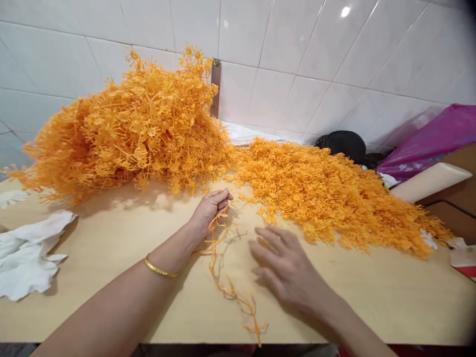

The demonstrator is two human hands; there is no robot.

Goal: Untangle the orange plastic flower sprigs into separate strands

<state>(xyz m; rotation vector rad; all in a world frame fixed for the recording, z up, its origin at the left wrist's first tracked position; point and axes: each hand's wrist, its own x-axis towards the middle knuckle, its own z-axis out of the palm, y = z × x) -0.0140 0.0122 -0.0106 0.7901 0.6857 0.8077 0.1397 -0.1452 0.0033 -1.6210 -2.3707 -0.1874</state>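
**Orange plastic sprigs on a pale table**

Head view: the left hand (pixel 210 210) lies knuckles-up on the table (pixel 111 287), its fingers curled shut around the upper end of a thin orange plastic stem (pixel 223 282). The stem is wiry and kinked, with short side twigs. It trails from the fist toward the near table edge, and its tip reaches that edge. A smooth gold bangle (pixel 159 270) circles the left wrist.

The right hand (pixel 282 270) rests just right of the stem, palm down and fingers spread flat, gripping nothing. Its fingertips lie near the fringe of the low heap (pixel 334 198), a wide, crumbly spread of small, spiky orange pieces.

Behind the left hand rises the tall heap (pixel 130 129), a bushy tangle of whole orange branches with tiny claw-like tips, leaning against the tiled wall (pixel 297 39), which is glossy and white.

The table is matte, light wood-toned laminate. Crumpled white cloth (pixel 29 253) lies soft and wrinkled at its left edge. At the far right sit a rounded black object (pixel 344 144), a shiny magenta plastic bag (pixel 439 136) and a smooth cream roll (pixel 431 181).
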